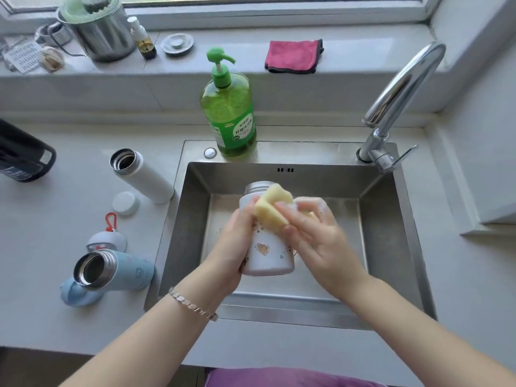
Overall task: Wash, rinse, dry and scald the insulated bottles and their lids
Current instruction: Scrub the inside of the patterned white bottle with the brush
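Over the steel sink (184,219) my left hand (234,241) grips a short white insulated bottle (269,255) with small printed pictures, its open mouth pointing away from me. My right hand (312,236) holds a yellow sponge (272,209) against the bottle's upper side; foam covers the fingers. On the counter to the left stand a tall white bottle (145,175) and a light blue bottle (114,270), both open. Beside them lie a white lid (125,203), a round lid with a red loop (107,240) and a blue lid (76,297).
A green dish soap pump bottle (229,113) stands on the sink's back rim, the chrome tap (396,101) at the right. A pink cloth (293,55), a metal pot (97,32) and small items sit on the windowsill. A dark appliance (22,155) is at the far left.
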A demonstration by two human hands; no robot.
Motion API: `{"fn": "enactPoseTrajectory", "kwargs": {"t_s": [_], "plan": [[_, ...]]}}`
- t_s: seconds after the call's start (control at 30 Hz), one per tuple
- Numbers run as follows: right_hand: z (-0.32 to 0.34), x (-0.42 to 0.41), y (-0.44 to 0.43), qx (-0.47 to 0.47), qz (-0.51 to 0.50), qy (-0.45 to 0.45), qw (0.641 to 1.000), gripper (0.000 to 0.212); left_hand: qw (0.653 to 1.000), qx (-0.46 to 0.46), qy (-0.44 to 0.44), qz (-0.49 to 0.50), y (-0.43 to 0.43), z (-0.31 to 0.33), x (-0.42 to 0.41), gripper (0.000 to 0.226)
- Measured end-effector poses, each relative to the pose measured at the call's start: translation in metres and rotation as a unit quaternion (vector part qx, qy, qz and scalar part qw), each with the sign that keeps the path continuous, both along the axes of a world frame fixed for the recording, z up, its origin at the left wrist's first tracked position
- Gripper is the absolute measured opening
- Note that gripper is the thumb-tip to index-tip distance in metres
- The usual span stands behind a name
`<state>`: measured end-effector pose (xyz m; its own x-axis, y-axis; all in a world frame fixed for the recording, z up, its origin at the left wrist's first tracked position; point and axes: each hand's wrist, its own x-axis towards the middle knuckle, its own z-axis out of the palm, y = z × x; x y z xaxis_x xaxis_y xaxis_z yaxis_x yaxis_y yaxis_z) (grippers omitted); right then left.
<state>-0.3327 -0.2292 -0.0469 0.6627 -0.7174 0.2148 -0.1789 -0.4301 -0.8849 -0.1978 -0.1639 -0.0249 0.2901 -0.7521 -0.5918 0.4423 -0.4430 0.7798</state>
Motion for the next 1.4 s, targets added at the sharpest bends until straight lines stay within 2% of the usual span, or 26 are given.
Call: {"fn": "enactPoseTrajectory", "kwargs": {"t_s": [0.07, 0.13, 0.2, 0.23, 0.33, 0.4, 0.47, 0.5, 0.6, 0.7, 0.8, 0.83, 0.93, 0.97, 1.0, 1.13, 1.2, 1.27, 1.4], "plan": [[0.009, 0.01, -0.012, 0.061, -0.037, -0.015, 0.997, 0.03, 1.0, -0.005, 0.006, -0.005, 0.0, 0.002, 0.0, 0.033], [0.012, 0.014, 0.002, -0.011, -0.035, 0.008, 0.999, 0.033, 1.0, -0.012, 0.016, 0.015, -0.001, 0.004, 0.004, 0.037], [0.013, 0.011, 0.021, -0.097, -0.004, 0.029, 0.995, 0.036, 0.999, -0.017, 0.012, 0.026, -0.002, 0.007, 0.009, 0.05], [0.014, 0.01, 0.021, -0.102, -0.005, 0.034, 0.994, 0.039, 1.0, -0.019, 0.005, 0.025, -0.002, 0.008, 0.009, 0.053], [0.019, 0.013, 0.003, -0.016, -0.055, 0.018, 0.998, 0.042, 0.999, -0.031, 0.01, 0.016, -0.001, 0.011, 0.007, 0.037], [0.025, 0.016, 0.013, -0.055, -0.042, 0.031, 0.997, 0.044, 0.999, -0.039, 0.021, 0.031, -0.001, 0.009, 0.008, 0.034], [0.025, 0.014, 0.031, -0.107, -0.021, 0.055, 0.993, 0.042, 0.998, -0.032, 0.026, 0.047, -0.001, 0.009, 0.01, 0.051], [0.024, 0.013, 0.032, -0.093, -0.021, 0.056, 0.994, 0.041, 0.998, -0.029, 0.027, 0.045, -0.001, 0.008, 0.011, 0.056], [0.027, 0.011, 0.013, 0.059, -0.048, 0.029, 0.997, 0.034, 0.997, -0.056, 0.037, 0.034, 0.002, 0.01, 0.008, 0.044], [0.025, 0.0, 0.005, 0.215, -0.049, 0.078, 0.972, 0.018, 0.997, -0.058, 0.036, 0.048, 0.002, 0.012, 0.014, 0.051], [0.03, -0.012, 0.004, 0.31, -0.052, 0.049, 0.948, 0.014, 0.998, -0.039, 0.001, 0.048, 0.004, 0.01, 0.024, 0.05], [0.033, -0.013, 0.002, 0.31, -0.051, 0.035, 0.949, 0.017, 0.998, -0.032, -0.014, 0.045, 0.005, 0.009, 0.025, 0.046], [0.037, -0.011, 0.003, 0.262, -0.071, 0.02, 0.962, 0.004, 0.998, -0.019, -0.031, 0.046, 0.01, 0.006, 0.019, 0.031], [0.036, -0.008, 0.008, 0.238, -0.074, 0.019, 0.968, 0.008, 0.998, -0.019, -0.032, 0.049, 0.011, 0.006, 0.015, 0.03], [0.034, -0.004, 0.015, 0.219, -0.069, 0.016, 0.973, 0.011, 0.998, -0.019, -0.031, 0.05, 0.011, 0.006, 0.013, 0.036], [0.026, 0.012, 0.026, 0.122, -0.098, -0.012, 0.988, 0.011, 0.997, -0.038, -0.038, 0.051, 0.009, 0.005, 0.002, 0.094], [0.022, 0.019, 0.016, 0.138, -0.156, -0.037, 0.977, 0.015, 0.998, -0.039, -0.024, 0.041, 0.01, 0.005, -0.004, 0.104], [0.023, 0.023, 0.015, 0.168, -0.167, -0.045, 0.97, 0.022, 0.998, -0.046, -0.008, 0.048, 0.009, 0.005, -0.006, 0.095], [0.032, 0.019, 0.032, 0.119, -0.117, -0.038, 0.985, 0.016, 0.994, -0.073, -0.006, 0.076, 0.008, 0.003, -0.002, 0.085]]}}
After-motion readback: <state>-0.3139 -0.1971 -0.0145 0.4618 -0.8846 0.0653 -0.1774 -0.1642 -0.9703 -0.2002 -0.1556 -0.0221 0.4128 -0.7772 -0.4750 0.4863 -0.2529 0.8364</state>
